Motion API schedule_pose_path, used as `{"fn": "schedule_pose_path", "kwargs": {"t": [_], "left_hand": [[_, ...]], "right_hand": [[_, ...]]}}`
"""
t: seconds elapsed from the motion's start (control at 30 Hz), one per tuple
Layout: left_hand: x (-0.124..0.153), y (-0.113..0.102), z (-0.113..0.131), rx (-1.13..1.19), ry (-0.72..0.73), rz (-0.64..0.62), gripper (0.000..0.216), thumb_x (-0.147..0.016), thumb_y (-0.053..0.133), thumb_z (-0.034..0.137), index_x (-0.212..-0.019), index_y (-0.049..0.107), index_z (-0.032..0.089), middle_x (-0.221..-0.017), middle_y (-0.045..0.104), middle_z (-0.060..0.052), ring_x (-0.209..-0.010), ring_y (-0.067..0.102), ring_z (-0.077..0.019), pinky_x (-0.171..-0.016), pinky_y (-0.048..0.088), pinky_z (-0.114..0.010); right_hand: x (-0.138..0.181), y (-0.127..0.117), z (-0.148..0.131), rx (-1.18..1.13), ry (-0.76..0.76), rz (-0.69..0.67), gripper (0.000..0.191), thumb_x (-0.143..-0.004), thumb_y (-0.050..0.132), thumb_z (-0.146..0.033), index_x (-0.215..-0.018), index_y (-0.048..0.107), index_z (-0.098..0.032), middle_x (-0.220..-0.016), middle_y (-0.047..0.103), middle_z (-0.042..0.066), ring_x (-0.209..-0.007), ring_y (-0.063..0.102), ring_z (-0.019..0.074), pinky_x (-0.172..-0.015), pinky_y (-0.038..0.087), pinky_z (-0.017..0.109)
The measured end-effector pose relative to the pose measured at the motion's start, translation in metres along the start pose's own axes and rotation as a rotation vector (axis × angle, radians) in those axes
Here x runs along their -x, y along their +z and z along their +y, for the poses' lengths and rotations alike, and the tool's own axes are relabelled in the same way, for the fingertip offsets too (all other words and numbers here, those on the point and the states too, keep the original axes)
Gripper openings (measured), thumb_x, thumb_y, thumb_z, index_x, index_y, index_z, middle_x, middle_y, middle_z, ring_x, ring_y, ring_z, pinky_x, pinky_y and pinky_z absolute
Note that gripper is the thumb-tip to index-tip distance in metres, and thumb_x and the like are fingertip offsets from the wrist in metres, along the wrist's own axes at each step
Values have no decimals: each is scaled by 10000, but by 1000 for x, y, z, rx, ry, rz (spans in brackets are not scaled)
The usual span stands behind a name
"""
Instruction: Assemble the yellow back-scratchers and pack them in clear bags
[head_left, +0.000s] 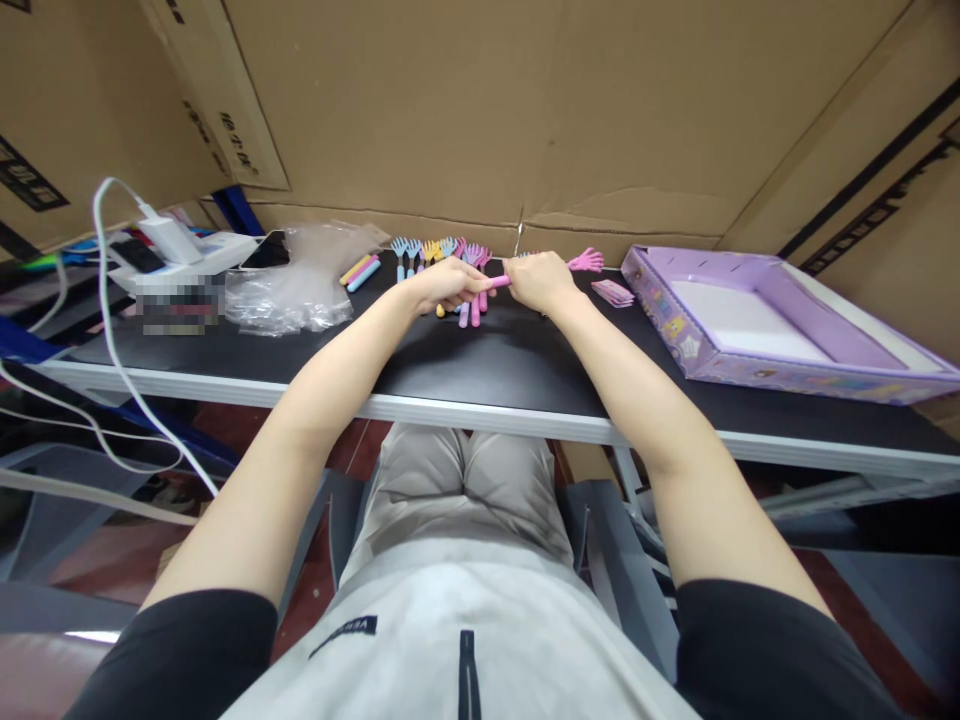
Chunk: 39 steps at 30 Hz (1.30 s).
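Note:
My left hand point(444, 283) and my right hand point(538, 280) meet at the far middle of the black table point(525, 360). Both are closed on one pink hand-shaped toy stick point(497, 282) held between them. Under and behind the left hand lies a row of several blue, yellow and pink hand-shaped sticks point(439, 250). Another pink hand-shaped stick point(586, 261) lies just beyond my right hand.
An open purple box point(757, 320) sits at the right. A small stack of pink cards point(613, 292) lies beside it. Clear plastic bags point(300, 280), coloured sticks point(361, 270) and a power strip with charger point(176, 250) are on the left. Cardboard walls stand behind.

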<state>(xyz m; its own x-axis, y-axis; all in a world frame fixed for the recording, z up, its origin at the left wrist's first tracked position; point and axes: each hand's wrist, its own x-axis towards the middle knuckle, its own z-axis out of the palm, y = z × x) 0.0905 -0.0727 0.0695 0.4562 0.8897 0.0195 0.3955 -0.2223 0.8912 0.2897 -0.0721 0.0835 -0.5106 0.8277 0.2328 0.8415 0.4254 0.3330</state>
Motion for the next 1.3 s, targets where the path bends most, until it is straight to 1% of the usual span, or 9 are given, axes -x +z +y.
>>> {"fn": "schedule_pose_path", "kwargs": {"t": [0.17,0.3,0.37,0.53,0.77,0.87,1.03,1.17,1.3], "left_hand": [[7,-3,-2,4,-22,-23,470,-937,844,577,-721,681,192,-503,419,45,-440,264,-84,-520,215,-289],[3,-3,-12,-284,88,154,525,-1108,597,454,-645,609,207,-513,535,1,-480,439,-133,-598,380,-295],[0,-2,-16,-462,183,250,516,-1118,581,413,-644,594,211,-551,602,-14,-562,565,-166,-675,442,-297],[-1,5,-23,-789,405,357,329,-1110,629,418,-869,724,215,-813,799,-88,-903,797,-280,-822,521,-322],[-4,10,-31,-1005,583,383,160,-1102,624,255,-1021,751,204,-1037,838,-153,-1054,819,-297,-828,541,-338],[-6,8,-30,-997,597,388,157,-1096,626,246,-1017,755,203,-1007,835,-152,-1046,824,-298,-832,549,-340],[-5,9,-20,-840,478,363,235,-1077,644,290,-878,736,206,-871,827,-117,-966,841,-298,-844,575,-344],[1,14,-6,-520,323,219,389,-1100,682,417,-773,674,206,-678,753,-32,-646,753,-199,-701,549,-297],[5,13,5,-242,143,52,511,-1089,727,566,-747,659,193,-616,702,-45,-477,610,-146,-551,459,-284]], "right_hand": [[4,3,-2,-11,-44,40,485,-1119,405,-170,-1355,804,-29,-1208,841,321,-1137,795,409,-857,449,410],[8,3,-2,-13,-46,62,502,-1119,384,-160,-1389,775,1,-1270,815,351,-1221,774,429,-869,440,415],[9,2,-3,-21,-33,33,505,-1101,388,-139,-1392,775,9,-1265,818,351,-1230,776,434,-876,444,418],[8,-2,-4,-52,31,-35,521,-1096,411,-172,-1399,803,-10,-1285,824,346,-1239,784,446,-945,490,448],[9,-2,-2,-87,78,-89,537,-1124,422,-248,-1389,849,-60,-1301,839,313,-1311,778,433,-1014,531,450],[6,-1,-1,-71,96,-53,530,-1131,415,-236,-1387,852,-79,-1330,837,300,-1337,773,430,-1026,527,449],[4,-2,0,-33,70,-20,513,-1131,421,-202,-1433,820,-90,-1348,837,284,-1296,788,408,-1006,502,429],[3,-1,2,-12,57,-14,499,-1137,430,-210,-1444,804,-92,-1331,842,279,-1234,797,394,-960,474,412],[2,1,4,11,23,-3,510,-1138,402,-211,-1420,809,-88,-1273,854,277,-1142,802,381,-896,445,399]]}}
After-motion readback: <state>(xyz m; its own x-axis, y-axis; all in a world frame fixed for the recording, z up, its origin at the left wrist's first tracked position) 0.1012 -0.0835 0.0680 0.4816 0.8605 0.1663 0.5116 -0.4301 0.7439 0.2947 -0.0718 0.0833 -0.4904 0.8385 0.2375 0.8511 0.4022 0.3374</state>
